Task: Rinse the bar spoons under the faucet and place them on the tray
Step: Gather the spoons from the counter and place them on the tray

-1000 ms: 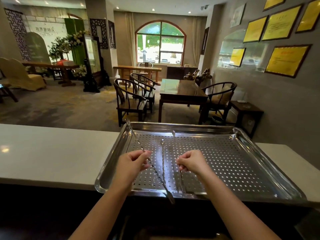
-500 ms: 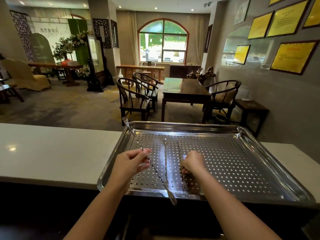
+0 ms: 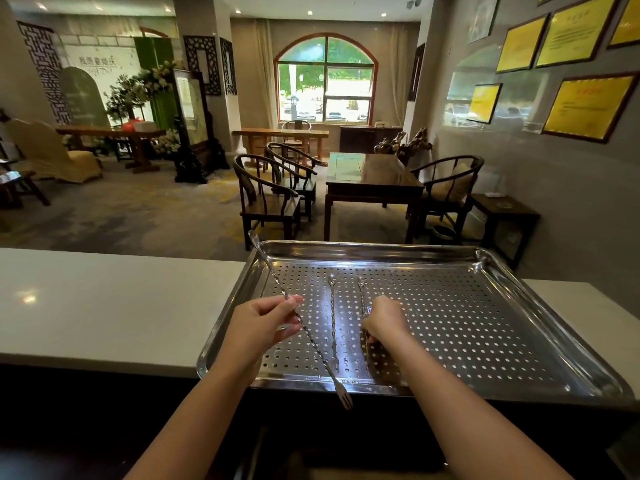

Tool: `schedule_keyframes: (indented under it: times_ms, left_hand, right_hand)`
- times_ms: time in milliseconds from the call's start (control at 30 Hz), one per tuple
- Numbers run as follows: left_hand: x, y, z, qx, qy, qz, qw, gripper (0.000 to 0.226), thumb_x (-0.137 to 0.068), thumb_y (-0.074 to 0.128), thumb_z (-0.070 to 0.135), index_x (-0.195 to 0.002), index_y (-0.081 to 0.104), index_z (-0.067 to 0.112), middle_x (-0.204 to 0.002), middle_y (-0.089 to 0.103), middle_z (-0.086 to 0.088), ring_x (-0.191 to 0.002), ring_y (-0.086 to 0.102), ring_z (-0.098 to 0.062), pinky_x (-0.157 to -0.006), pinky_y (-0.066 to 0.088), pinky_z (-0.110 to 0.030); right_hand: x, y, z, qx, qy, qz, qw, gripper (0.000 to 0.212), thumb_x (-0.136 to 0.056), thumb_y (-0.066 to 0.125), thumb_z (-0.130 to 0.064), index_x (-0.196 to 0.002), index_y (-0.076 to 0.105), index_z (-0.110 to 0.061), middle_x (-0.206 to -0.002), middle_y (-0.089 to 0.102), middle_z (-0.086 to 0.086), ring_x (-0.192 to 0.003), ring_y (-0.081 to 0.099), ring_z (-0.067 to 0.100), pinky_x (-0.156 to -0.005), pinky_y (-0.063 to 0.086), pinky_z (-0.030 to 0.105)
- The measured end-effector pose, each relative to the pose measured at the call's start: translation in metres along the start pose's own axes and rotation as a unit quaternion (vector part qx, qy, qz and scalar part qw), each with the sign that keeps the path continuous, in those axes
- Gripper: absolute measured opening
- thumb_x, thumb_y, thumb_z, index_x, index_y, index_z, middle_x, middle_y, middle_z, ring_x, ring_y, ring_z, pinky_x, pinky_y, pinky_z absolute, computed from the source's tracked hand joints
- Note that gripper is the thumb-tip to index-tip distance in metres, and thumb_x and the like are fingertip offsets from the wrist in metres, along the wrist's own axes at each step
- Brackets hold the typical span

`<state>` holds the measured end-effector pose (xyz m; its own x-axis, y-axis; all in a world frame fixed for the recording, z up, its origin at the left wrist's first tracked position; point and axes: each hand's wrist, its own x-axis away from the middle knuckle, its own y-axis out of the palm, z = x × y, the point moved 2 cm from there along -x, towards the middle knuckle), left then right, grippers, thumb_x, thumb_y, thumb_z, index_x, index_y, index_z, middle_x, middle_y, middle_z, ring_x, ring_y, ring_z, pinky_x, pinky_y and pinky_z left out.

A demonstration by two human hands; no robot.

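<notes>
A perforated steel tray (image 3: pixel 485 341) lies on the white counter. My left hand (image 3: pixel 263 325) pinches a long twisted bar spoon (image 3: pixel 313 341) at its middle; it slants above the tray's left side, its fork end past the near rim and its bowl end over the far left corner. A second bar spoon (image 3: pixel 333 317) lies flat on the tray. My right hand (image 3: pixel 384 320) rests fingers down on a third bar spoon (image 3: pixel 361 292) lying just right of the second. The faucet is out of view.
The white counter (image 3: pixel 104 306) stretches to the left of the tray and a strip of it shows on the right. Below the near edge everything is dark. Beyond the counter stand wooden chairs (image 3: pixel 266 199) and a table (image 3: pixel 370 178).
My right hand has lowered its bar spoon flat onto the tray beside the second one. My left hand has held its spoon at about the same slant.
</notes>
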<state>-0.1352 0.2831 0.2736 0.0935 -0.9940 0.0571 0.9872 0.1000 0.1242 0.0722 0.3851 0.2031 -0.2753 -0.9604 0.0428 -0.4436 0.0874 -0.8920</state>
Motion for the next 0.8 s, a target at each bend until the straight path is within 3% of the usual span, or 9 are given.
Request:
schedule_keyframes:
  times_ms: [67, 133, 233, 300, 367, 533, 667, 800]
  left_hand:
    - [0.000, 0.000, 0.000, 0.001, -0.004, -0.004, 1.000, 0.015, -0.082, 0.065, 0.017, -0.090, 0.075, 0.008, -0.073, 0.066, -0.008, -0.059, 0.066, -0.008, -0.059, 0.056, -0.018]
    - [-0.001, 0.001, -0.001, 0.002, -0.005, -0.009, 1.000, 0.014, -0.083, 0.065, 0.016, -0.088, 0.075, 0.007, -0.081, 0.069, -0.009, -0.065, 0.066, -0.010, -0.060, 0.057, -0.019]
    - [-0.002, 0.005, -0.002, -0.007, -0.002, -0.013, 1.000, 0.012, -0.083, 0.064, 0.014, -0.079, 0.074, 0.008, -0.087, 0.072, -0.006, -0.065, 0.068, -0.010, -0.062, 0.058, -0.021]
    - [-0.002, 0.012, -0.002, -0.013, 0.007, -0.026, 1.000, 0.013, -0.083, 0.064, 0.012, -0.075, 0.074, 0.010, -0.083, 0.073, -0.003, -0.062, 0.068, -0.008, -0.060, 0.057, -0.020]
    - [-0.003, 0.021, -0.001, -0.022, 0.016, -0.044, 0.999, 0.014, -0.082, 0.064, 0.012, -0.072, 0.074, 0.012, -0.077, 0.074, -0.001, -0.064, 0.067, -0.010, -0.060, 0.056, -0.019]
    - [-0.008, 0.053, 0.004, -0.038, 0.041, -0.063, 0.996, 0.011, -0.079, 0.068, 0.009, -0.072, 0.075, 0.013, -0.077, 0.076, -0.002, -0.064, 0.069, -0.010, -0.062, 0.055, -0.021]
    - [-0.017, 0.087, 0.014, -0.113, 0.096, -0.063, 0.987, 0.014, -0.078, 0.069, 0.009, -0.068, 0.073, 0.017, -0.061, 0.073, 0.000, -0.056, 0.066, -0.005, -0.054, 0.050, -0.014]
    - [-0.038, 0.132, 0.025, -0.149, 0.081, -0.084, 0.982, 0.012, -0.083, 0.065, 0.013, -0.074, 0.073, 0.011, -0.060, 0.069, -0.003, -0.054, 0.062, -0.008, -0.048, 0.047, -0.011]
  right_hand:
    - [0.005, -0.005, -0.001, 0.007, 0.000, -0.011, 1.000, 0.002, -0.082, 0.059, -0.004, -0.080, 0.058, -0.005, -0.086, 0.064, 0.010, -0.078, 0.065, 0.025, -0.074, 0.058, 0.039]
    - [0.015, -0.013, -0.005, 0.009, -0.020, -0.005, 1.000, 0.011, -0.083, 0.064, -0.017, -0.082, 0.060, -0.007, -0.084, 0.065, 0.009, -0.076, 0.063, 0.025, -0.073, 0.056, 0.036]
    - [0.048, -0.028, -0.020, -0.134, -0.091, -0.040, 0.986, 0.024, -0.085, 0.061, -0.034, -0.083, 0.065, -0.010, -0.078, 0.068, 0.002, -0.065, 0.061, 0.014, -0.063, 0.054, 0.026]
    - [0.079, -0.040, -0.031, -0.303, -0.127, -0.170, 0.929, 0.020, -0.085, 0.060, -0.033, -0.081, 0.069, -0.015, -0.073, 0.070, -0.004, -0.047, 0.051, 0.002, -0.046, 0.043, 0.014]
    - [0.101, -0.054, -0.035, -0.390, -0.152, -0.239, 0.876, 0.012, -0.085, 0.063, -0.024, -0.078, 0.070, -0.017, -0.064, 0.071, -0.005, -0.041, 0.047, -0.001, -0.042, 0.036, 0.011]
    - [0.113, -0.083, -0.018, -0.424, -0.115, -0.171, 0.882, 0.006, -0.080, 0.066, -0.001, -0.080, 0.069, -0.007, -0.061, 0.068, -0.002, -0.039, 0.051, -0.002, -0.041, 0.040, 0.011]
    - [0.104, -0.100, -0.002, -0.401, -0.093, -0.097, 0.906, 0.009, -0.077, 0.066, 0.002, -0.074, 0.067, -0.007, -0.062, 0.064, 0.004, -0.037, 0.051, -0.001, -0.041, 0.043, 0.012]
    - [0.081, -0.118, 0.017, -0.360, -0.082, -0.029, 0.929, 0.016, -0.078, 0.066, -0.003, -0.066, 0.064, -0.013, -0.060, 0.063, 0.003, -0.038, 0.052, 0.004, -0.044, 0.045, 0.018]
